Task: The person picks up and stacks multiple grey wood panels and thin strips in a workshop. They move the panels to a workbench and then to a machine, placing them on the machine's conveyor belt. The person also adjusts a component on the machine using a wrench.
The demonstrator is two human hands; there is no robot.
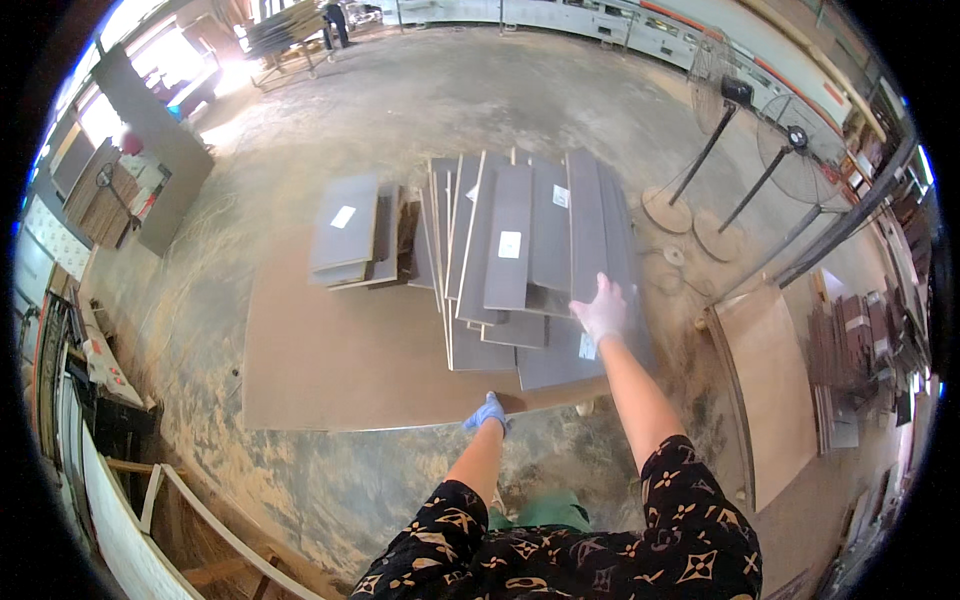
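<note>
A pile of grey panels (pixel 508 270), some with white labels, lies on a large brown board (pixel 330 370) in front of me. My right hand (pixel 602 310), in a pale thin glove, has its fingers spread against the near end of a long grey panel (pixel 586 225) on the pile's right side. My left hand (pixel 487 415), in a blue glove, is closed at the board's near edge, thumb on top; its other fingers are partly hidden. Left of the big pile is a smaller stack of grey panels (pixel 345 235), the top one bearing a white label.
Two pedestal fans (pixel 735 92) on round bases stand at the right. A light-brown board (pixel 770 400) and stacked dark pieces (pixel 850 345) lie beyond my right arm. A wooden frame (pixel 215 520) is at the lower left. Grey machinery (pixel 560 20) runs along the back.
</note>
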